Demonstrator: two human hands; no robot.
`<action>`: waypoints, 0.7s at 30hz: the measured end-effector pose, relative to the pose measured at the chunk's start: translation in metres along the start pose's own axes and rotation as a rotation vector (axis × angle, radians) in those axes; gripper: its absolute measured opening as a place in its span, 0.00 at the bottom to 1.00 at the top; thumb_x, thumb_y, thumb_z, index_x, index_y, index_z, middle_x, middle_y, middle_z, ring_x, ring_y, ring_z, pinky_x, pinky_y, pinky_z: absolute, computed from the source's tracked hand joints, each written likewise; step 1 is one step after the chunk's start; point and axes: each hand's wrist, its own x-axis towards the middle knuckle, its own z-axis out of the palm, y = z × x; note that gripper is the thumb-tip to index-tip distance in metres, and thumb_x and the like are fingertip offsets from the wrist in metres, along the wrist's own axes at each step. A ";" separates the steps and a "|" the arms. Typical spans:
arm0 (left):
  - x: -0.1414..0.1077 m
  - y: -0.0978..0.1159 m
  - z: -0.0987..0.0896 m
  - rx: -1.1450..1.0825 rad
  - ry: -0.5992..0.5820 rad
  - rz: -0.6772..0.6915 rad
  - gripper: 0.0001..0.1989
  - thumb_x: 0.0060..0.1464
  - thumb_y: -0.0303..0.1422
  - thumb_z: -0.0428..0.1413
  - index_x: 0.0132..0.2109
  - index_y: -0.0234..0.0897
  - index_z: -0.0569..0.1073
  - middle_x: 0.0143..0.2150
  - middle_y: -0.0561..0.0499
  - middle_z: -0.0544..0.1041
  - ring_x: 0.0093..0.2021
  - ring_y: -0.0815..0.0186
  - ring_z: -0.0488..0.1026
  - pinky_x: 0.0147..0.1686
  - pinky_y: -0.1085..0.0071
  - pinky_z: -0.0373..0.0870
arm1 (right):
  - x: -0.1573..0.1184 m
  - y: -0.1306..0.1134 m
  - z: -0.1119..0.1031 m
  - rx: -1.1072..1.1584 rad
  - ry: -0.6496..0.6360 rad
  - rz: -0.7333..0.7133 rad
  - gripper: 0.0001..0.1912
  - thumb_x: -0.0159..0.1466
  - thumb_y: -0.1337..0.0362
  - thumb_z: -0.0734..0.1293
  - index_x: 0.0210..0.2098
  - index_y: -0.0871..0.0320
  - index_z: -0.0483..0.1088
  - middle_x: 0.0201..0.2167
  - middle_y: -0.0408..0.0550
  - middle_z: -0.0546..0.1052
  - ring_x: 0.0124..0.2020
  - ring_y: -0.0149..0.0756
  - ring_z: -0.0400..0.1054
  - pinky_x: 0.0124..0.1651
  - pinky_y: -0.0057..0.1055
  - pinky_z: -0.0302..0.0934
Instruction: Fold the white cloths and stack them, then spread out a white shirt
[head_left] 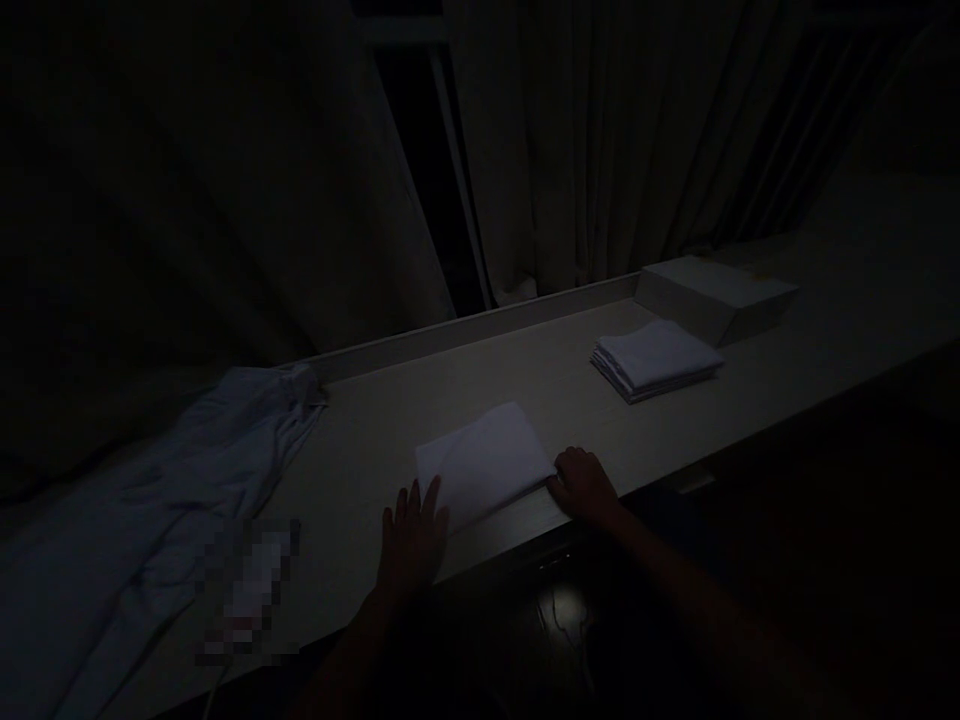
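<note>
In the dim light a folded white cloth [487,460] lies flat on the pale tabletop [360,480]. My left hand [411,535] rests at its near left corner, fingers spread, the fingertips touching the cloth's edge. At the right corner, my right hand [583,485] has its fingers curled in and pinches the cloth's edge. Farther right sits a stack of folded white cloths [656,355], its layers showing along the left side.
A heap of crumpled white fabric [202,470] covers the left end. In front of it lies a blurred-out object [255,590] with a cable. A box-like block [716,285] stands behind the stack. Dark curtains [585,150] hang past the table's raised back edge [480,325].
</note>
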 end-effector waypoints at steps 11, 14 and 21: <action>0.000 -0.001 0.001 -0.016 -0.021 -0.004 0.28 0.66 0.41 0.36 0.70 0.44 0.46 0.71 0.41 0.52 0.70 0.48 0.47 0.62 0.45 0.48 | -0.002 -0.003 -0.001 -0.032 0.004 0.033 0.07 0.64 0.61 0.61 0.35 0.59 0.66 0.35 0.50 0.70 0.38 0.40 0.60 0.42 0.34 0.49; -0.001 -0.001 0.001 -0.012 -0.009 0.005 0.28 0.66 0.40 0.36 0.70 0.42 0.47 0.71 0.41 0.52 0.70 0.49 0.46 0.63 0.45 0.47 | -0.002 -0.004 -0.002 -0.050 -0.004 0.017 0.08 0.65 0.61 0.61 0.34 0.59 0.66 0.33 0.50 0.70 0.37 0.39 0.60 0.42 0.34 0.49; -0.002 -0.001 0.001 -0.021 0.021 0.008 0.27 0.66 0.38 0.36 0.70 0.45 0.49 0.71 0.43 0.52 0.69 0.49 0.49 0.63 0.46 0.48 | -0.002 0.000 0.006 -0.057 0.031 0.024 0.03 0.61 0.65 0.62 0.33 0.58 0.65 0.34 0.50 0.70 0.38 0.39 0.60 0.42 0.33 0.51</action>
